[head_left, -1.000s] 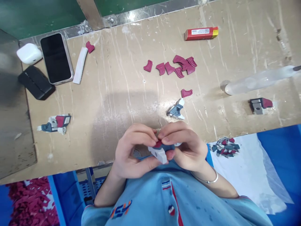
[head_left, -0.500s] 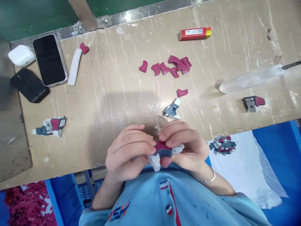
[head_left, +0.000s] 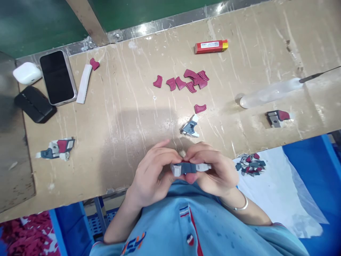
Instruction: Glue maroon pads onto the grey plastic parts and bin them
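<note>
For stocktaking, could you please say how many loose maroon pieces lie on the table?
At least 9 pieces: one by the white strip, eight mid-table; overlaps may hide more.

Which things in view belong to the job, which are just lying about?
Likely the job: held piece, loose maroon pieces, grey-white part, left assembly, right assembly, parts heap, perhaps translucent bottle.

Probably lying about: phone, red-and-yellow item, white case, black case.

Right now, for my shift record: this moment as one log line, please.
left hand: holding one end of grey part | right hand: holding its other end | bench: maroon pieces, lighter
</note>
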`<state>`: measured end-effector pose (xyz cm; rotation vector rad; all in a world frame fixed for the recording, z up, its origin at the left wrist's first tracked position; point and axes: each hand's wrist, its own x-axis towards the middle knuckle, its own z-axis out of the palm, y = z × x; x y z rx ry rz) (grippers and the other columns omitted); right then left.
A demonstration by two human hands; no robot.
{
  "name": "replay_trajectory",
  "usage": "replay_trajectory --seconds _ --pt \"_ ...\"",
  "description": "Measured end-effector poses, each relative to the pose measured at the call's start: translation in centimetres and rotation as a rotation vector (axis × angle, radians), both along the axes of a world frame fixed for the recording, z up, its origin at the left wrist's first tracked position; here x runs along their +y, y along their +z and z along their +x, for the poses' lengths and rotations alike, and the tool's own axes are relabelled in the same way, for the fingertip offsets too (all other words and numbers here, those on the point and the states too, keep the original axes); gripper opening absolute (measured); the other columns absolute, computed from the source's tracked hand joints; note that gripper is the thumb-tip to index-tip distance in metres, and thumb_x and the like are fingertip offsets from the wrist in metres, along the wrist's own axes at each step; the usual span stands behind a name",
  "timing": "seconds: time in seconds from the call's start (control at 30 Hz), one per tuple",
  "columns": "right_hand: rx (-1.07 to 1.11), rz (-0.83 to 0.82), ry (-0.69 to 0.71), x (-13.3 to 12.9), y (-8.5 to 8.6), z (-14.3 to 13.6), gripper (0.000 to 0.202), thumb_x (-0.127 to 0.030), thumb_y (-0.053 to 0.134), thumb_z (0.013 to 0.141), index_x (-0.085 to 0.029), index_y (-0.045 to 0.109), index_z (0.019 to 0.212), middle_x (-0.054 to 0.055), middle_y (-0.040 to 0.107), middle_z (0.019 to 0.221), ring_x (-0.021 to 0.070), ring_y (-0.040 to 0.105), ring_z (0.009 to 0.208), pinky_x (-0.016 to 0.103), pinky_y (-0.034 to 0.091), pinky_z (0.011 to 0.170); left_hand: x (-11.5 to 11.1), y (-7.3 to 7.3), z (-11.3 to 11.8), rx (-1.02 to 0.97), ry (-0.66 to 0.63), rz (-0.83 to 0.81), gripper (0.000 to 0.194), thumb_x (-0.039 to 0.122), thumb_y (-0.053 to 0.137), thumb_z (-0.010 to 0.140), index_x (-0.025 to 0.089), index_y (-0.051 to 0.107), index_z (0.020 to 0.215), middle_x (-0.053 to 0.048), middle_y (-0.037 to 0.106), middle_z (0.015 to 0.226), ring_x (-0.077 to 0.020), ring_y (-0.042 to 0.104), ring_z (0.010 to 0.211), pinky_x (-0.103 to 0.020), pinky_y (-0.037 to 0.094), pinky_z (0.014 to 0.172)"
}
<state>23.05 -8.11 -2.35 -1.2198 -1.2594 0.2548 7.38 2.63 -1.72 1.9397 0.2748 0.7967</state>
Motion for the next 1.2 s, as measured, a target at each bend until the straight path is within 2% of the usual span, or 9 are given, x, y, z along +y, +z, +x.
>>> replay_trajectory --seconds 0.2,0.4,0.5,0.57,0.63,0.73,0.83,0.97,1.2 --pt "-0.116 -0.01 -0.017 -0.8 0.4 0.6 0.018 -0.037 0.074 0.102 -0.022 0.065 0.103 0.005 0.079 0.084 0.0176 0.08 0.077 0.029 0.068 0.07 0.5 0.4 0.4 0.057 -0.074 0.087 0.032 0.0 0.064 0.092 0.023 0.063 0.115 -0.004 0.083 0.106 -0.0196 0.08 0.108 -0.049 0.056 0.121" --pt "-0.178 -0.05 -0.117 -1.6 0.1 1.1 0.022 -0.044 0.066 0.106 -0.022 0.064 0.104 0.005 0.079 0.088 0.017 0.08 0.081 0.029 0.068 0.071 -0.2 -0.5 2.2 0.047 -0.083 0.139 0.03 0.0 0.063 0.091 0.022 0.059 0.111 -0.003 0.079 0.102 -0.0149 0.079 0.096 -0.045 0.053 0.125" --pt "-0.195 -0.064 -0.183 -2.9 -0.6 2.0 0.027 -0.047 0.062 0.108 -0.021 0.066 0.101 0.004 0.078 0.084 0.0169 0.078 0.076 0.029 0.066 0.069 -0.8 -0.3 3.1 0.116 -0.122 0.175 0.023 0.01 0.064 0.1 0.024 0.059 0.118 -0.003 0.079 0.105 -0.0177 0.079 0.106 -0.046 0.052 0.125" --pt "-0.169 -0.077 -0.324 -4.4 -1.3 3.6 0.025 -0.046 0.065 0.106 -0.023 0.068 0.1 0.002 0.076 0.081 0.017 0.075 0.072 0.03 0.063 0.065 -0.9 0.0 3.7 0.214 -0.118 0.276 0.03 0.026 0.066 0.105 0.023 0.057 0.133 -0.008 0.079 0.118 -0.0239 0.073 0.126 -0.05 0.049 0.127" --pt "-0.147 -0.098 -0.588 -6.3 -1.9 5.7 0.018 -0.042 0.074 0.102 -0.025 0.07 0.099 0.001 0.075 0.082 0.0179 0.073 0.071 0.031 0.059 0.063 -0.8 0.1 4.4 0.334 -0.073 0.424 0.051 0.04 0.063 0.107 0.018 0.048 0.151 -0.018 0.071 0.141 -0.0326 0.06 0.146 -0.058 0.046 0.127" --pt "-0.253 -0.163 -0.882 -8.8 -2.6 9.0 0.015 -0.038 0.081 0.096 -0.025 0.072 0.095 0.002 0.074 0.082 0.0199 0.07 0.071 0.034 0.056 0.064 -0.5 -0.3 5.4 0.498 0.023 0.632 0.063 0.042 0.058 0.108 0.014 0.039 0.162 -0.027 0.052 0.164 -0.0442 0.046 0.156 -0.068 0.044 0.123" --pt "-0.405 -0.266 -0.802 -10.0 -2.9 10.8 0.01 -0.032 0.079 0.096 -0.026 0.072 0.096 0.003 0.076 0.086 0.022 0.072 0.077 0.036 0.057 0.069 -0.2 -0.8 6.2 0.581 0.032 0.729 0.05 0.033 0.057 0.109 0.017 0.051 0.156 -0.024 0.053 0.163 -0.0445 0.049 0.151 -0.069 0.044 0.122" --pt "-0.428 -0.337 -0.628 -10.0 -3.2 10.9 0.005 -0.022 0.072 0.099 -0.026 0.071 0.099 0.005 0.079 0.095 0.0236 0.076 0.09 0.038 0.06 0.076 0.1 -0.7 5.8 0.581 -0.031 0.661 0.031 0.023 0.048 0.111 0.022 0.069 0.134 -0.015 0.068 0.143 -0.0327 0.062 0.13 -0.062 0.047 0.122" --pt "-0.4 -0.391 -0.454 -9.3 -2.9 9.7 0.009 -0.02 0.071 0.098 -0.027 0.069 0.103 0.004 0.083 0.102 0.0264 0.079 0.099 0.045 0.059 0.091 0.9 -0.5 3.2 0.584 -0.055 0.493 0.029 0.033 0.059 0.108 0.029 0.068 0.135 -0.009 0.07 0.115 -0.0288 0.068 0.109 -0.05 0.056 0.105"
